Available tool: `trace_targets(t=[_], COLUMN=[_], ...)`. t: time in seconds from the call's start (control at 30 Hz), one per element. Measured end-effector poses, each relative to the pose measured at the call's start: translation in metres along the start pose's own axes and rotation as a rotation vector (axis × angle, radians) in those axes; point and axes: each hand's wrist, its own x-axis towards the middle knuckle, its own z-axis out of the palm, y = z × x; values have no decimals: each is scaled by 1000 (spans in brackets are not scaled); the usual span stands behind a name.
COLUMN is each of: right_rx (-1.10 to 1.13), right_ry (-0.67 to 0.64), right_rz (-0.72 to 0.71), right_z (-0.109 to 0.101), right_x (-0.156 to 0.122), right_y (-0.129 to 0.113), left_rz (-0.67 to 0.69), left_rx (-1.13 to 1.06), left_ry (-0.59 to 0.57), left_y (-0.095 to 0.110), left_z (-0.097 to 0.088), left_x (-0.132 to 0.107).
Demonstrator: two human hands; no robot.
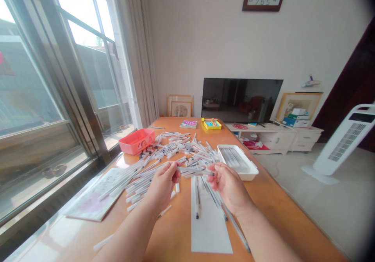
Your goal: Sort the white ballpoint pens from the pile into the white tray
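Observation:
Between my two hands a pen (pixel 195 171) with a clear barrel and a dark end is held level above the table. My left hand (pixel 164 182) pinches its left end, and the fingers of my right hand (pixel 227 183) close on its dark right end. Beneath them a white sheet of paper (pixel 211 232) lies on the wood, with a few assembled pens (pixel 197 199) on it. Many loose pen parts (pixel 172 148) are heaped beyond and to the left of my hands. A white tray (pixel 252 173) holding a row of pens stands beyond my right hand.
A pink basket (pixel 136 140) sits at the table's left edge, near a booklet (pixel 96 199) with pen tubes on it. Toward the far end are a yellow box (pixel 212 125) and a colourful book (pixel 188 124). Right of the table stands a white tower fan (pixel 345 148).

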Motion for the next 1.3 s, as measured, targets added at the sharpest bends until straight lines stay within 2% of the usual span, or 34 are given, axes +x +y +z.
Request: trace_targets(t=[0.13,0.47,0.6,0.87,1.0,1.07,1.13,1.3], right_rx=[8,130,147,-77,-130,-148,-232,-717], right_ry=[-9,102,75,-16,-19,38,130,356], right_rz=[-12,-66,-54,13,23,11,-34,-231], right_z=[0,0,5,28,33,27,11,-60], right_x=[-1,3,0,-7,-11,-8,2,50], right_y=[0,1,2,6,1,-6,-15,-39], left_rz=[-46,-108,-121,-214,-178,-110,-43,82], left_rx=[-40,-39,-110,-63,60,125,117,-105], left_ry=[11,-55,-46,-242,-331,-300,-262,-293], left_y=[2,4,3,4,11,19,30,62], left_z=[-3,-7,-6,1,4,5,4,-7], left_x=[1,3,4,-9,-16,-18,-21,-37])
